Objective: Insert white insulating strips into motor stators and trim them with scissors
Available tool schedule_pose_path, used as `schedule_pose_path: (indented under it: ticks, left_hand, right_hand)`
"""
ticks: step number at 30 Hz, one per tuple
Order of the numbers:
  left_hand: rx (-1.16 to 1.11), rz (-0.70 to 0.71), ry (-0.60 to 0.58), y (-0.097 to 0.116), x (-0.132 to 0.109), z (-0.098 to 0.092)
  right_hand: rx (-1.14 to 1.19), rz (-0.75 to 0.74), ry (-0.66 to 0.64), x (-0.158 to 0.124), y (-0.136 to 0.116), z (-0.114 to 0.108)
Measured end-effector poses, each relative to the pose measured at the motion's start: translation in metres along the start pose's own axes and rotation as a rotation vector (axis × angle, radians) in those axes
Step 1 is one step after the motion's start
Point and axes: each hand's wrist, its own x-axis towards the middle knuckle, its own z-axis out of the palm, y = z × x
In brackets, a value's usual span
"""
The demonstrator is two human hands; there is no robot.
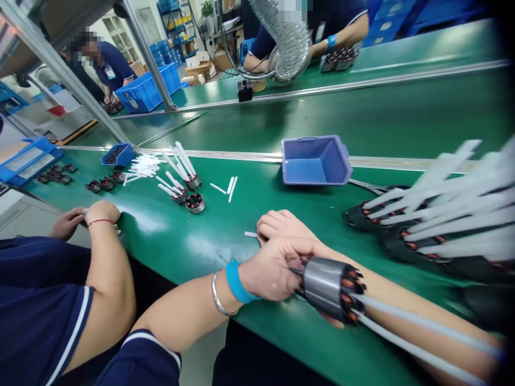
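My left hand point(267, 271), with a blue wristband and a silver bangle, grips a motor stator point(328, 284) lying on its side. Two long white strips point(418, 332) stick out of the stator's slotted end toward the lower right. Beyond it, my right hand point(284, 225) is on the green tabletop, its forearm passing behind the stator. A short white strip point(250, 234) pokes out from under its curled fingers; their tips are partly hidden. On the right, blurred stators point(418, 244) hold several upright white strips.
A blue-purple bin point(316, 161) stands past my hands, with scissors point(370, 186) beside it. Loose strips point(231, 187), stators point(195, 202) and a strip pile point(142, 165) lie left. A co-worker's arm point(108, 262) is close on the left. A ribbed duct point(287, 43) hangs ahead.
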Motion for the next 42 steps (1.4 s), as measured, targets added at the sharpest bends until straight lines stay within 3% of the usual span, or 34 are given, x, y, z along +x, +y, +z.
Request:
schedule_pose_path:
  ticks: [4,8,10,14,17,20,23,29,32,36,42]
  left_hand:
    - [-0.244,-0.042,-0.002,0.0,0.001,0.003]
    - [-0.266,-0.147,0.063,-0.002,0.006,0.004]
    - [-0.249,-0.176,0.107,-0.002,0.008,0.005]
    - [-0.18,-0.245,0.138,-0.001,0.012,0.008]
    - [-0.132,-0.272,0.114,-0.003,0.013,0.008]
    - [-0.129,-0.291,0.055,-0.004,0.012,0.007]
    - [-0.148,-0.294,0.01,-0.003,0.009,0.007]
    - [0.202,-0.209,0.12,-0.006,0.005,0.013]
    - [0.32,-0.106,0.124,-0.011,0.004,0.014]
    - [0.462,0.015,0.125,-0.015,0.002,0.012]
    - [0.356,-0.018,0.111,-0.016,0.001,0.012]
  right_hand:
    - [0.135,0.206,0.279,-0.053,0.006,-0.022]
    - [0.274,0.412,0.55,-0.088,-0.001,-0.053]
    - [0.419,0.5,0.593,-0.1,-0.008,-0.071]
    - [0.728,0.671,0.349,-0.116,-0.024,-0.098]
    - [0.678,0.685,0.211,-0.119,-0.032,-0.101]
    - [0.599,0.609,0.209,-0.118,-0.036,-0.095]
    - [0.583,0.635,0.276,-0.115,-0.038,-0.084]
    - [0.788,0.795,0.334,-0.11,-0.033,-0.066]
    - [0.786,0.821,0.296,-0.11,-0.031,-0.062]
    - [0.631,0.708,0.214,-0.107,-0.033,-0.066]
    - [0.678,0.694,0.149,-0.106,-0.036,-0.074]
